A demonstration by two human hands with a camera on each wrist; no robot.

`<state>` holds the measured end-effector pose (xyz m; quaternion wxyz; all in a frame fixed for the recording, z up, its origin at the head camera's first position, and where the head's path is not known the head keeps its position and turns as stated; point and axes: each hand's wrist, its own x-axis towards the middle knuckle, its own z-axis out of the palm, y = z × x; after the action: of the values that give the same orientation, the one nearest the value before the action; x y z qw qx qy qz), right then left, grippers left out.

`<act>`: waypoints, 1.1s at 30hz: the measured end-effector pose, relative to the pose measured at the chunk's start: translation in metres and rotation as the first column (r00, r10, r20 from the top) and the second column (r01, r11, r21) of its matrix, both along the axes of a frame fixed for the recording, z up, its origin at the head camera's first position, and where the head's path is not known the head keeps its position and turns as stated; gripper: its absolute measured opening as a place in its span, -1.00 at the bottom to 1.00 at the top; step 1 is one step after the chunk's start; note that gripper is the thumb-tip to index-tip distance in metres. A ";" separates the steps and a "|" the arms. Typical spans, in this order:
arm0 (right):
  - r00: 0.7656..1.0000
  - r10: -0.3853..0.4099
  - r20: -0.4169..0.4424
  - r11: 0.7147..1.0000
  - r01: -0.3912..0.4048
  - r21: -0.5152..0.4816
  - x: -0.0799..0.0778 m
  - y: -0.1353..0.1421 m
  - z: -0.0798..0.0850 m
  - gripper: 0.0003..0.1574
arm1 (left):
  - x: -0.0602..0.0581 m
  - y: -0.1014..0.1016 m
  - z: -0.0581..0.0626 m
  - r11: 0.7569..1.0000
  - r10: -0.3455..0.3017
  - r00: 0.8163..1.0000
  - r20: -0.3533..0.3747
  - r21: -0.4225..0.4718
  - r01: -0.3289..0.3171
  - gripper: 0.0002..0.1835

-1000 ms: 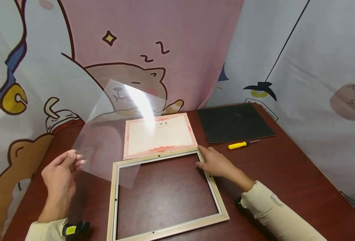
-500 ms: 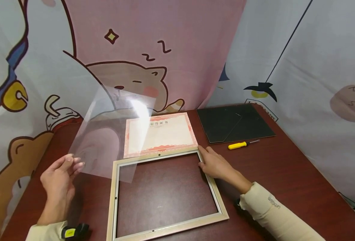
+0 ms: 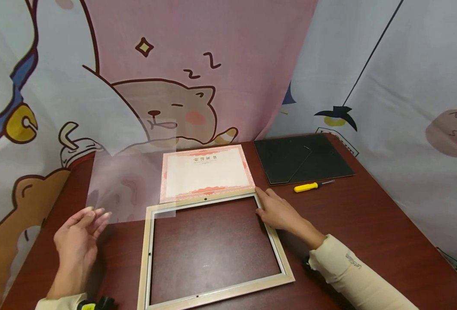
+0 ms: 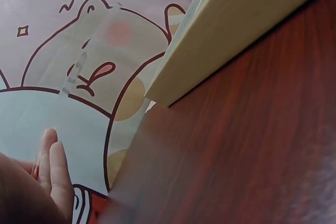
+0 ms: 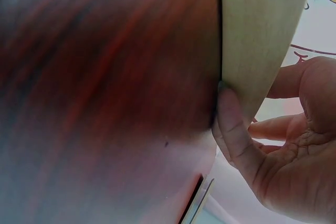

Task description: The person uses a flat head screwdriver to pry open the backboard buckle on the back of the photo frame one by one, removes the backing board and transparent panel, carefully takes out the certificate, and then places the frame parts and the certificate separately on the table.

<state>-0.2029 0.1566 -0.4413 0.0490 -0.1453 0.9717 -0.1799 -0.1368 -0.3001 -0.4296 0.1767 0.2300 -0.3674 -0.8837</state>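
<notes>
My left hand (image 3: 77, 241) pinches a clear plastic sheet (image 3: 129, 185) by its lower left corner. The sheet stands raised and tilted, overlapping the certificate and the picture frame's upper left corner in the head view. That light wooden picture frame (image 3: 220, 294) lies on the table with its opening bare. At its upper right corner, my right hand (image 3: 280, 211) grips the side rail. The right wrist view shows fingers (image 5: 236, 124) against the outer face of the wooden rail (image 5: 260, 24). In the left wrist view the sheet is nearly invisible beyond the left hand (image 4: 55, 177).
A certificate (image 3: 209, 174) with a red border lies right behind the frame. Back right is a black backing board (image 3: 321, 157), with a yellow-handled screwdriver (image 3: 307, 187) in front of it. A cartoon-printed cloth (image 3: 251, 56) hangs behind the dark red table (image 3: 352, 224).
The plastic sheet has tilted and lowered, its upper edge coming down and leftward, and the bright glare on it is gone. The left hand has dropped slightly; the right hand stays on the frame.
</notes>
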 end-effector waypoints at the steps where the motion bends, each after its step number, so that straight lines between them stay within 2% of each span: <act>1: 1.000 0.000 0.001 1.000 0.000 -0.001 0.000 0.000 0.000 -0.12 | 0.001 0.000 -0.001 1.000 -0.017 1.000 -0.026 0.018 0.018 -0.89; 6: 1.000 -0.002 0.003 1.000 0.002 -0.007 0.000 0.001 0.000 -0.12 | 0.005 0.003 -0.008 0.991 -0.087 0.985 -0.147 0.088 0.101 -0.83; 12: 1.000 -0.007 0.008 1.000 0.007 -0.014 0.000 0.001 0.000 -0.11 | 0.008 0.009 -0.012 0.980 -0.134 0.969 -0.209 0.120 0.161 -0.77; 19: 1.000 -0.006 0.016 1.000 0.006 -0.024 -0.001 0.002 0.001 -0.12 | 0.014 0.017 -0.017 0.963 -0.195 0.929 -0.316 0.116 0.242 -0.70; 26: 1.000 -0.005 0.028 1.000 0.006 -0.029 -0.001 0.002 0.001 -0.12 | 0.019 0.022 -0.023 0.946 -0.238 0.899 -0.368 0.122 0.300 -0.68; 33: 1.000 0.001 0.024 1.000 0.000 -0.029 -0.001 0.002 0.001 -0.11 | 0.020 0.024 -0.027 0.932 -0.264 0.857 -0.442 0.110 0.344 -0.63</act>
<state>-0.2037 0.1588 -0.4401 0.0585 -0.1442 0.9683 -0.1954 -0.1168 -0.2763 -0.4565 0.0869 -0.0111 -0.2687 -0.9592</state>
